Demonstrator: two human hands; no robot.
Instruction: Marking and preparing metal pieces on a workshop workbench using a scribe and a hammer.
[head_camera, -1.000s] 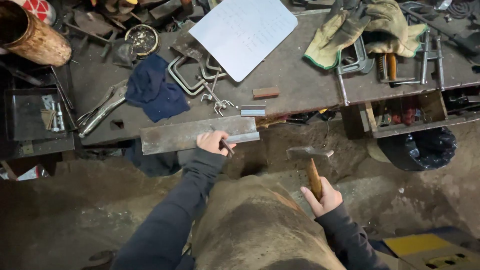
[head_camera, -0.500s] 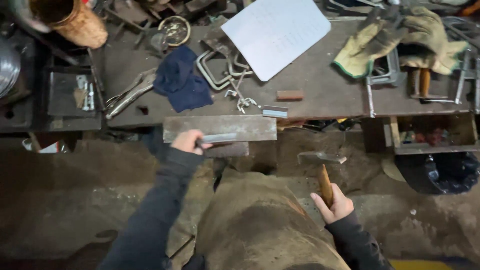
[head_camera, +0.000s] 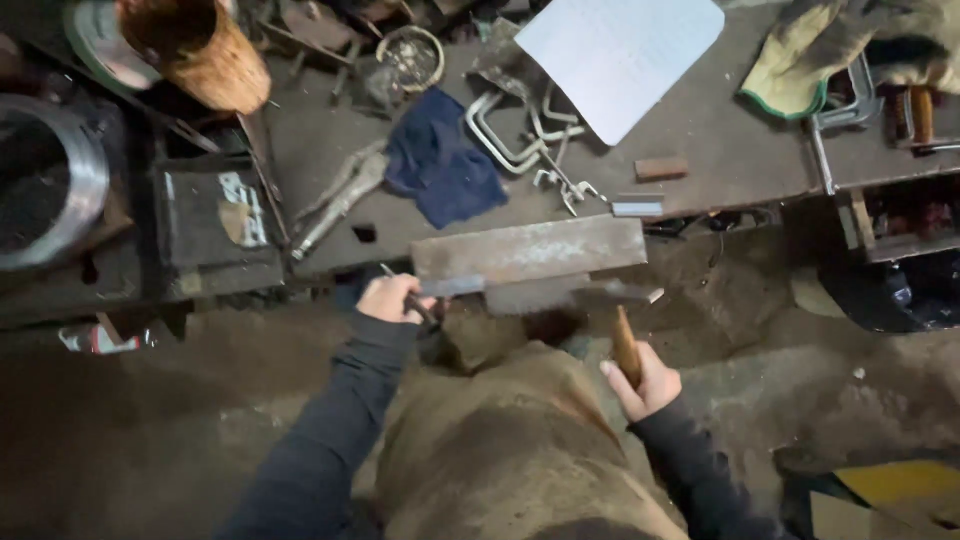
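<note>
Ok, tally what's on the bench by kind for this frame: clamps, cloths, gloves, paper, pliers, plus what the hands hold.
Hammer, in the right hand: 1
Metal strip, in the left hand: 1
Steel bar: 1
Blue cloth: 1
Paper sheet: 1
Locking pliers: 1
Glove: 1 clear, maybe more behind
C-clamps: about 2, tangled
Total: about 9

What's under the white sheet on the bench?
The white sheet lies on the bench top, its lower left edge over the metal clamps. Whatever else is beneath it is covered.
</note>
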